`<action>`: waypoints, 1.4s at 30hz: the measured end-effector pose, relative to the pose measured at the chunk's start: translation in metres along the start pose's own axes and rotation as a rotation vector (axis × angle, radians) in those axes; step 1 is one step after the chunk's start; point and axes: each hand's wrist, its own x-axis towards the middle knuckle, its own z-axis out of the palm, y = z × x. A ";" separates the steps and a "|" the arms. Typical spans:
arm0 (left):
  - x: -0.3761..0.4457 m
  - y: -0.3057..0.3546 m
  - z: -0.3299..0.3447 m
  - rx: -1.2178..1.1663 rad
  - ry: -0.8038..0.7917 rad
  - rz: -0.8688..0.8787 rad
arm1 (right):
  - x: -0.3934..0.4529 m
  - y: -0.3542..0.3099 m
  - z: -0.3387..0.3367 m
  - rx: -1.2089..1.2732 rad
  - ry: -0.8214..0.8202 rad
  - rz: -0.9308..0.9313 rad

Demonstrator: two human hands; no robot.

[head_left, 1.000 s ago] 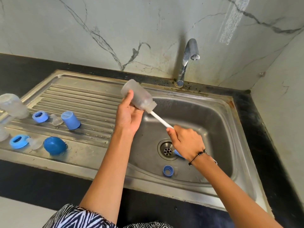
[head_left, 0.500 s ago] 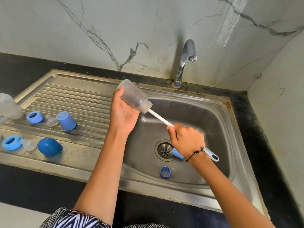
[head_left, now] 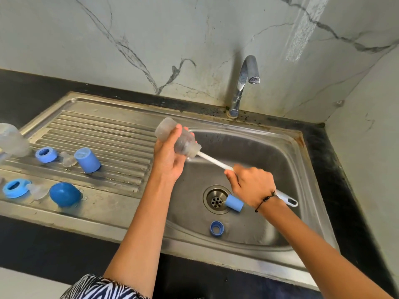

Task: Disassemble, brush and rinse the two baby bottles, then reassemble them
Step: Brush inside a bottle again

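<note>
1. Head view, hands. The left hand (head_left: 170,157) grasps a clear baby bottle (head_left: 177,138), held tilted above the near-left rim of the sink (head_left: 269,152). Its base points up and left; its mouth points down and right. The right hand (head_left: 251,186) is clenched round the white brush handle (head_left: 216,161), whose head sits inside the bottle.
2. Head view, key relation. Bottle axis and handle lie on one diagonal line, the bottle up-left of the right grip. Judged from this, the coming stroke must run along that line; the left hand is the nearer to the bottle.
3. Head view, surroundings. A blue cap (head_left: 234,202) lies by the drain and a blue ring (head_left: 216,228) nearer the front wall. On the draining board rest two blue collars (head_left: 46,155), what appear to be clear teats (head_left: 68,160), a blue cup (head_left: 87,160) and a second bottle (head_left: 11,140), cut off by the frame.
</note>
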 end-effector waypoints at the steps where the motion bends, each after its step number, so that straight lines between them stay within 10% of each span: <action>1: 0.001 0.001 0.004 -0.023 -0.025 -0.004 | 0.002 -0.002 0.000 0.012 -0.004 0.024; 9: 0.005 0.003 -0.007 -0.086 0.024 0.003 | 0.002 0.001 -0.006 0.308 -0.180 -0.041; 15: 0.007 -0.007 -0.011 -0.087 0.149 -0.007 | 0.002 0.000 -0.012 -0.022 -0.070 -0.014; 33: 0.006 -0.010 -0.003 -0.097 0.180 0.012 | 0.000 -0.001 -0.006 0.274 -0.248 -0.020; 42: 0.016 -0.011 -0.006 -0.058 0.286 -0.012 | 0.001 -0.018 -0.002 -0.017 -0.070 0.006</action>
